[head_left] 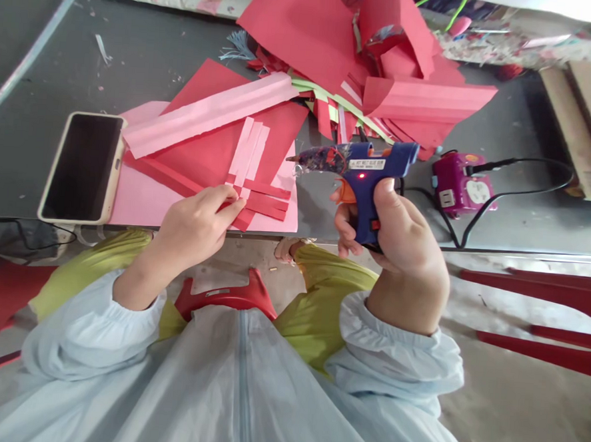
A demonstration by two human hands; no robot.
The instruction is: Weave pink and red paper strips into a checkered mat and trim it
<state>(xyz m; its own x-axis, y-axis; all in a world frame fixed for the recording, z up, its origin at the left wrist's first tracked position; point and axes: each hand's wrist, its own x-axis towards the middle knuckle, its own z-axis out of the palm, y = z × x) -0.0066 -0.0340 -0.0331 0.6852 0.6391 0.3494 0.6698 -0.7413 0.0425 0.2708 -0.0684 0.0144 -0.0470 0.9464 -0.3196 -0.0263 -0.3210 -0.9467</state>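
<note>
My right hand [399, 244] is wrapped round the grip of a blue hot glue gun [366, 168] with an orange trigger and a lit red lamp; its nozzle points left over the table's front edge. My left hand [198, 225] pinches the near ends of crossed paper strips [255, 178], pink ones running up and red ones running right. The strips lie on a red sheet [214, 149] over a pink sheet [137, 198] at the table's front edge.
A phone [82, 166] with a dark screen lies at the left. A long folded pink strip [207, 112] crosses the red sheet. A pile of red paper [366, 45] fills the back. A magenta power adapter [460, 184] with a black cable sits right. Red stool legs [535, 309] stand below.
</note>
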